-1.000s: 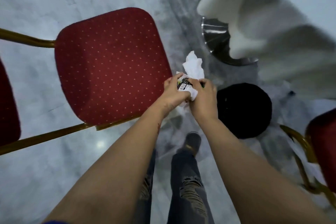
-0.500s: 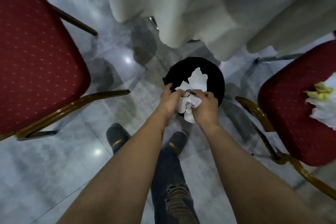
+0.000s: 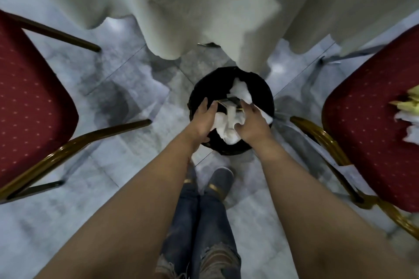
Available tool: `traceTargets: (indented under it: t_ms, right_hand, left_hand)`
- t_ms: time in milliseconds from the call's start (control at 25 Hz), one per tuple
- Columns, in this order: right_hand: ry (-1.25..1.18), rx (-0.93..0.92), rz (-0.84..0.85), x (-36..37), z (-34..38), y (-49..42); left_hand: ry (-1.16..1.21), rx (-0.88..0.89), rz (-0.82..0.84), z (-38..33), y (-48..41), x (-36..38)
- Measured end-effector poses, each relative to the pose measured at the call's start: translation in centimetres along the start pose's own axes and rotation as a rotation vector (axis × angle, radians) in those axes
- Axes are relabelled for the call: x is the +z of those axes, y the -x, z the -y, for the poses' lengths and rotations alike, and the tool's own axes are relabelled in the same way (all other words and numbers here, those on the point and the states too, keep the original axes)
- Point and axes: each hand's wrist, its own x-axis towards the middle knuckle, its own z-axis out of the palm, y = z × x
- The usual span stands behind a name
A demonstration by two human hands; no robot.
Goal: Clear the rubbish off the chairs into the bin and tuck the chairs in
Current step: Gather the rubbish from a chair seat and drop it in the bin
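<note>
From the head view, both hands hover over the black bin (image 3: 199, 90), the left hand (image 3: 204, 118) spread open, the right hand (image 3: 251, 124) loosely touching the white crumpled paper (image 3: 229, 127); whether it grips is unclear. The wrapper's print is unreadable. Two red chairs (image 3: 29, 97) (image 3: 371, 124), cropped; more rubbish (image 3: 408, 111) on the right one.

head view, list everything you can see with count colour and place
bin: 1, black, on the floor centre, below the tablecloth hem
paper rubbish: 1 bundle, white, between both hands over the bin
chairs: 2, red with gold frames, one left, one right
leftover rubbish: 1 pile, white and yellow, on the right chair seat
tablecloth: 1, white, hanging across the top
floor: grey marble
shoes: 2, grey, below the bin
hands: 2, left, right, loosely around the paper
</note>
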Motion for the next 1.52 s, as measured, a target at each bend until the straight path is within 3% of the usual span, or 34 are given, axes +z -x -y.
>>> traceTargets:
  t_ms: [240,600,840,960,1160,1360,1520]
  right_hand:
    - [0.015,0.078,-0.027,-2.1,-1.2,3.9]
    - [0.022,0.24,-0.423,-13.0,-6.6,13.4]
    - [0.096,0.353,-0.681,-19.7,-15.0,16.2]
    - [0.08,0.373,-0.639,-23.6,-20.1,15.8]
    - [0.032,0.337,-0.416,-26.9,-25.9,12.4]
    - [-0.01,0.287,-0.231,-27.3,-28.9,8.6]
    - [0.053,0.254,-0.246,-26.6,-29.9,7.2]
  left_hand:
    - [-0.404,0.163,-0.082,-0.1,2.3,1.7]
    - [-1.003,0.49,-0.014,-5.1,9.7,12.4]
    - [-1.043,0.622,0.035,-7.3,10.0,24.2]
    - [-1.094,0.587,0.027,-8.2,9.1,31.3]
    - [-1.097,0.58,0.033,-11.0,6.1,40.7]
    - [-1.271,0.557,-0.082,-13.0,2.1,44.3]
    - [-1.298,0.526,-0.11,-13.3,0.5,44.9]
